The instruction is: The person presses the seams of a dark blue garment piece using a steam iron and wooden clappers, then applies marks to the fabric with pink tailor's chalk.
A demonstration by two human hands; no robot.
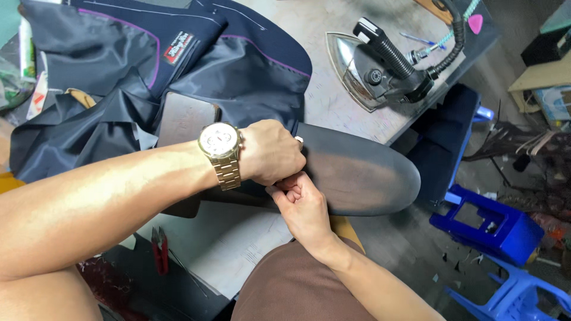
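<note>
Left forearm fills the near foreground, crossing l. to r., gold wristwatch (220, 151) on the wrist.

Worktable (324, 95): grey, scuffed, most of its l. half under a navy jacket (178, 65) turned inside out, lining w/ purple piping up, red-and-white label patch near the collar.

Sleeve board (363, 172): dark padded, rounded nose pointing r., jutting past the table edge. Jacket edge drapes onto its l. end.

Steam iron (380, 68): parked on the table beyond the board, soleplate tilted up, black hose running off top r. Well apart from both hands.

Blue plastic stools (485, 223) on the floor r.; clutter beyond, not readable.

Left hand (270, 151): closed in a fist, pressing down at the board's near edge where cloth meets padding. Ring on one finger.

Right hand (300, 205): comes up from the lap, fingers curled shut, pinching at the same spot, touching the left hand.

Red-handled snips (159, 248) lie low l., untouched.

Progress, as judged: garment appears assembled and lined; work looks at the positioning stage on the board, pressing not yet begun, iron untouched.

Hidden: what the fingers actually grip is covered by the hands, likely a cloth edge, can't confirm. Jacket's outer face, table's l. side and board support out of sight.
</note>
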